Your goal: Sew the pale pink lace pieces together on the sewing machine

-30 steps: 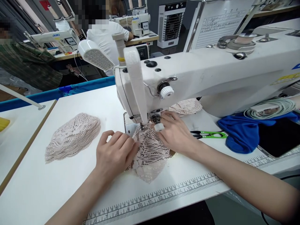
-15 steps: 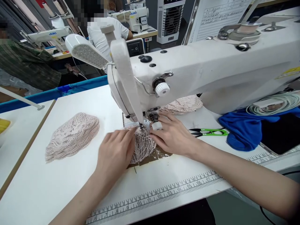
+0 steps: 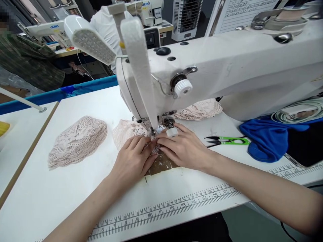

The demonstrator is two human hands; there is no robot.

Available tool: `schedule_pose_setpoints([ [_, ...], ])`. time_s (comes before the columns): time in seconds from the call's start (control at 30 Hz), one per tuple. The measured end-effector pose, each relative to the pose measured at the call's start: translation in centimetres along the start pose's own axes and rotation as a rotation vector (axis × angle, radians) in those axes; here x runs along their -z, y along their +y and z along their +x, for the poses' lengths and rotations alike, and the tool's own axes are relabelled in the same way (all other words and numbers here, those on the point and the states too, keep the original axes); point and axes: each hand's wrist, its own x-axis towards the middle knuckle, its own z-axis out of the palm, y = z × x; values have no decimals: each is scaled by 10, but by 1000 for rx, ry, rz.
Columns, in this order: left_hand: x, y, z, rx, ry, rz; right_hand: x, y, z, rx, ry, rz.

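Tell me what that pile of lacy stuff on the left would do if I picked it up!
The lace pile would probably droop, because it looks thin and full of little holes. Those holes suggest it may feel light for its size. Its layers might slip apart, since they seem just stacked on the white table.
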Motion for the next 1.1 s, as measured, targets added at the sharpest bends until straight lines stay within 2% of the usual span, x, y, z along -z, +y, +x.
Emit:
schedule_pose_setpoints([
  [0.2,-1,4,1,14,-30,6,2,0,3,-15,-83,-89],
  [0.47,-2,20,-2,50,37,149,2,-2,4,9,-114,-215],
  [0.93,-2,22,-1,48,58,154,4,-4,5,-1,-99,-213],
  [1.1,8,14,-2,22,16,121,2,-3,4,15,-53,-197],
])
